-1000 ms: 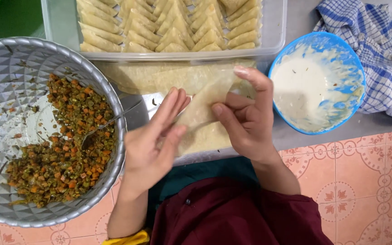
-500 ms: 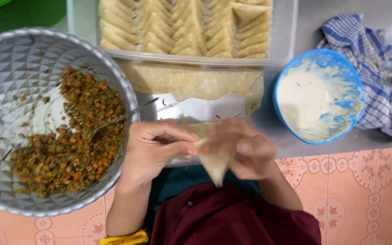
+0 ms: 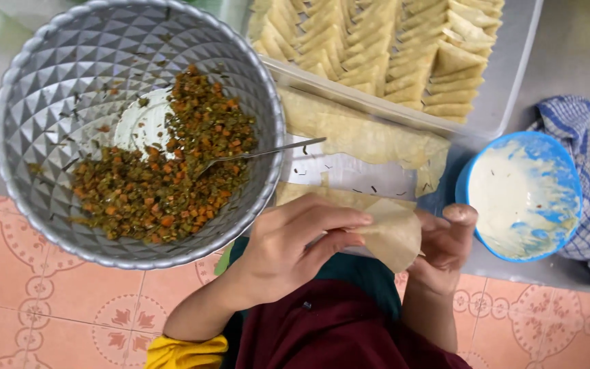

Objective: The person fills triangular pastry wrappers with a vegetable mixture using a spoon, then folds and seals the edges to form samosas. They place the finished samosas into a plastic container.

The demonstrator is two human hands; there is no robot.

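Pale thin pastry sheet (image 3: 392,236), folded into a cone, held above the lap between both hands. Head view: left hand (image 3: 295,246) pinches its upper edge, fingers closed on it; right hand (image 3: 445,246) cups it from behind (grip closed around the cone). Faceted silver bowl (image 3: 56,102) of chopped vegetable filling, spoon (image 3: 268,152) resting inside, lies close left. Blue paste bowl (image 3: 524,195) right. Advice: keep the cone's seam overlapped and tip tight.
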